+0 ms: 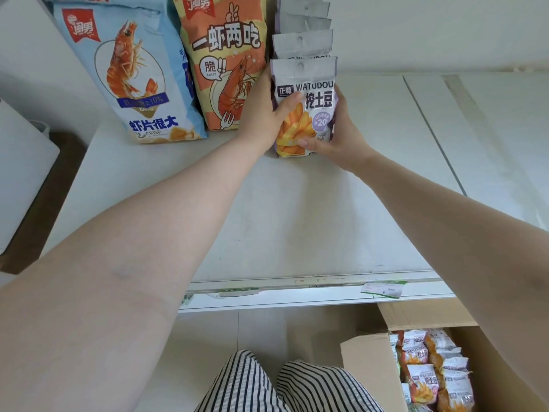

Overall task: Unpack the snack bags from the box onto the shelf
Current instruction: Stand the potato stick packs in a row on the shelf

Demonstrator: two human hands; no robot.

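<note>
Both bare forearms reach forward, converging toward the back of the shelf. The left hand (261, 114) curls inward, thumb across the front; the right hand (338, 138) mirrors it lower, thumb pressing forward, fingers wrapped behind.
</note>
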